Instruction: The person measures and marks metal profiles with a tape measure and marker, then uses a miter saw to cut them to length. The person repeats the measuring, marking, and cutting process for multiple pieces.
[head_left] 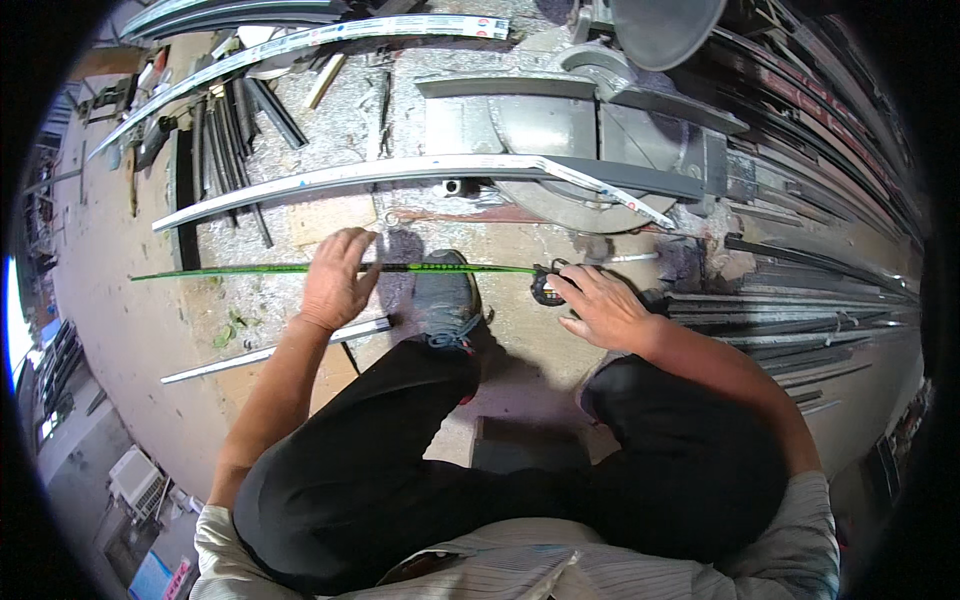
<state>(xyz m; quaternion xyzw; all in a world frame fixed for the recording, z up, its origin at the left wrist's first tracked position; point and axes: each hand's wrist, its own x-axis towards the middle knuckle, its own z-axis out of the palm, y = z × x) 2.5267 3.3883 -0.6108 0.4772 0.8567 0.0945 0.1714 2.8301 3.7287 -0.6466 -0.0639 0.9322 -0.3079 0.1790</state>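
A tape measure (547,287) with a dark round case lies in front of me, its green blade (220,271) drawn out far to the left. My right hand (603,305) is closed on the right side of the case, thumb toward me. Farther left, my left hand (338,282) curls over the blade, which passes between fingers and thumb; the palm side is hidden. Just beyond the blade, a long grey profile with white film (350,178) lies across the front of a miter saw (545,130). A strip of film hangs loose at its right end.
My shoe (445,300) stands under the blade. A short white profile (270,352) lies on cardboard near my left forearm. Stacked metal profiles (790,320) fill the right side. Dark offcuts (225,135) and another long film-covered profile (330,32) lie at the far left.
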